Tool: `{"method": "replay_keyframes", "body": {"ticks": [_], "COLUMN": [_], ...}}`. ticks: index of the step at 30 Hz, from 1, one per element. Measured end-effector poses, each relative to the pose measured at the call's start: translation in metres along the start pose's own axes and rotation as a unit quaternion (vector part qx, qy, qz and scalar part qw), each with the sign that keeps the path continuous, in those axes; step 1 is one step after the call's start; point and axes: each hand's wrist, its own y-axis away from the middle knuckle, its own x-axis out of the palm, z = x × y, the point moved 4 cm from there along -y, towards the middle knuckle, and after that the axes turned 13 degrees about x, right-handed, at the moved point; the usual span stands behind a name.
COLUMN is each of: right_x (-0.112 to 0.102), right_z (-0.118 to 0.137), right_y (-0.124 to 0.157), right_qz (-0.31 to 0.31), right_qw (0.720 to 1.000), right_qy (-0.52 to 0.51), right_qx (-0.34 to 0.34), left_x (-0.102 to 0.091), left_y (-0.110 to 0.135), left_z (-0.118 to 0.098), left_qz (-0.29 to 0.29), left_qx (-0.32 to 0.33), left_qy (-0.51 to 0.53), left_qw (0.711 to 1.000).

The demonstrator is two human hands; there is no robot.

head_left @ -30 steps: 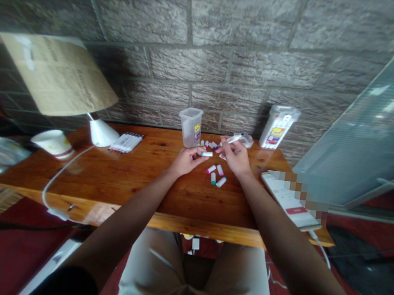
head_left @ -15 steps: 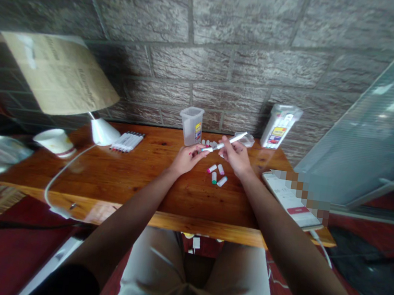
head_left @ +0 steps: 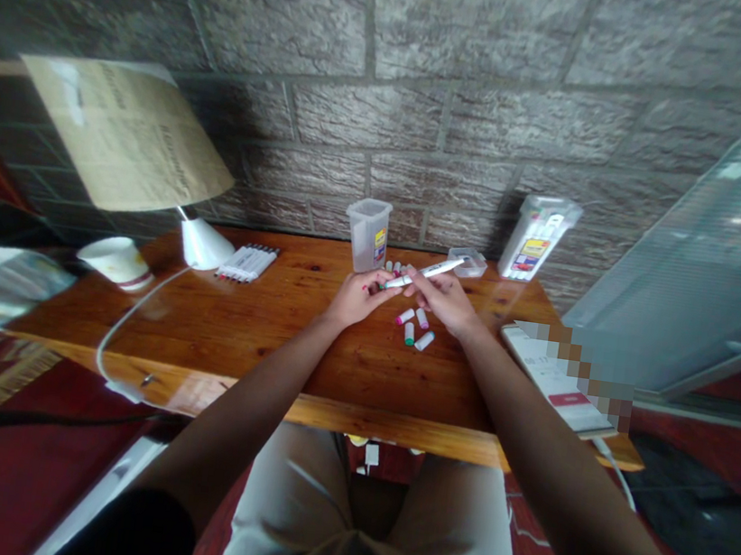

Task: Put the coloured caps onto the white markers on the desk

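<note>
A white marker [head_left: 436,268] is held slantwise above the table between my two hands, its far end pointing up and right. My left hand [head_left: 358,297] is closed on its lower end, where a bit of green shows. My right hand [head_left: 444,298] pinches the barrel nearer the middle. Just below my hands lie several loose marker caps [head_left: 409,334] with pink, purple and green ends. More small white pieces [head_left: 397,268] lie partly hidden behind my fingers. Beyond them stand an open clear plastic case [head_left: 367,233] and its clear lid [head_left: 471,264].
A filled marker case [head_left: 532,240] stands at the back right, with a phone [head_left: 557,389] near the right edge. To the left are a row of markers [head_left: 248,262], a lamp [head_left: 204,244] and a paper cup [head_left: 117,262]. A cable [head_left: 126,314] crosses the wooden table [head_left: 221,322].
The piece in my left hand and the marker in my right, joined by a grey section before, now sit closer together. My right fingers have shifted left along the barrel. The view moved slightly.
</note>
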Motion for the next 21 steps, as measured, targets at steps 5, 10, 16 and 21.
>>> {"method": "replay_keyframes", "body": {"ticks": [5,10,16,21], "right_x": [0.0021,0.0046,0.0090,0.0080], "right_z": [0.0005,-0.0004,-0.0057,-0.0075], "right_y": [0.0019,0.0027,0.0054,0.0039], "right_qz": [0.018,0.049,0.093,0.077], "right_qw": [0.999,0.999,0.995,0.997], "right_qy": [0.038,0.003,-0.021,-0.015], "right_qx": [-0.006,-0.007,0.025,0.024], "left_x": [0.0000,0.0008,0.0007,0.0023], "left_y": [0.0012,0.0026,0.0030,0.0035], "left_z": [0.0023,0.0049,0.0060,0.0091], "left_qz": [0.012,0.008,0.007,0.019], "left_qx": [-0.008,-0.001,-0.006,-0.004], "left_qy": [-0.002,0.019,0.005,0.005], "left_qw": [1.000,1.000,1.000,1.000]}}
